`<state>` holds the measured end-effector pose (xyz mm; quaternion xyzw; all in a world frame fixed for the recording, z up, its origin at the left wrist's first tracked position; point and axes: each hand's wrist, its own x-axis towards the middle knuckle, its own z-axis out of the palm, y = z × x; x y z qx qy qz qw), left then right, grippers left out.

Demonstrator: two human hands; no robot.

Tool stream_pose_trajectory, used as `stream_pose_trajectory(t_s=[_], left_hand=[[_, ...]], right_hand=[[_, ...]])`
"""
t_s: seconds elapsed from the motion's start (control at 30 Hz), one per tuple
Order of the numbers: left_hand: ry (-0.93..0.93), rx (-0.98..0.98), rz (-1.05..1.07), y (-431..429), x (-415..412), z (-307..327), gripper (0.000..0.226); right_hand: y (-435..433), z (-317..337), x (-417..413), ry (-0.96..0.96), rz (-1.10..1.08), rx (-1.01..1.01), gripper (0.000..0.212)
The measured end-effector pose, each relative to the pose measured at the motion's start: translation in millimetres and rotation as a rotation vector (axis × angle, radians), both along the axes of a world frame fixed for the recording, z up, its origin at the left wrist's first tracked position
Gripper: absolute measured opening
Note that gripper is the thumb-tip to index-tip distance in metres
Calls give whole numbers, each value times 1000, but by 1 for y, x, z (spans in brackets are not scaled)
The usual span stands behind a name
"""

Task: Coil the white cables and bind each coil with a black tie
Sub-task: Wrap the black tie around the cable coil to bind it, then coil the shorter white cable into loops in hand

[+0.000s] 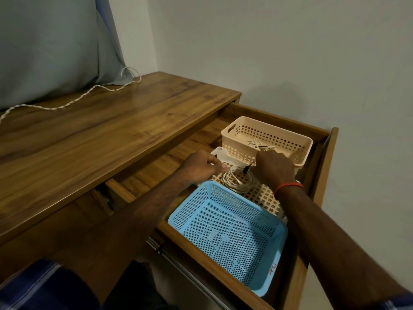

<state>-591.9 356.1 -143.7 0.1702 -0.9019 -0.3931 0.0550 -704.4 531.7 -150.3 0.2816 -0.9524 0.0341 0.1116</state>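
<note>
White cable coil (238, 179) lies on the beige tray in the open drawer. My left hand (201, 165) pinches its edge; my right hand (273, 167) grips the black tie (247, 168). I'd cinch it snugly around every loop.

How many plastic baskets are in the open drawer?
3. A peach basket sits at the back holding some cable, a blue basket sits at the front, and a flat cream one lies between them under the white cable coil. Others may be hidden.
</note>
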Motion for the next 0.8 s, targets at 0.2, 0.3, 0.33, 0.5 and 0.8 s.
stream_pose_trajectory(t_s=[0.2, 0.3, 0.33, 0.5, 0.8], left_hand=[[147, -101, 11, -16, 27, 22, 33], [177, -131, 14, -28, 43, 37, 39], [200, -158, 23, -32, 49, 42, 43], [298, -362, 77, -55, 88, 80, 56], [331, -528, 276, -124, 172, 127, 65]], right_hand=[[-13, 24, 11, 138, 76, -228, 28], [-24, 40, 18, 144, 163, -259, 27], [-29, 46, 20, 133, 200, -274, 28], [-69, 89, 42, 126, 455, -271, 33], [-163, 152, 109, 193, 740, -225, 49]])
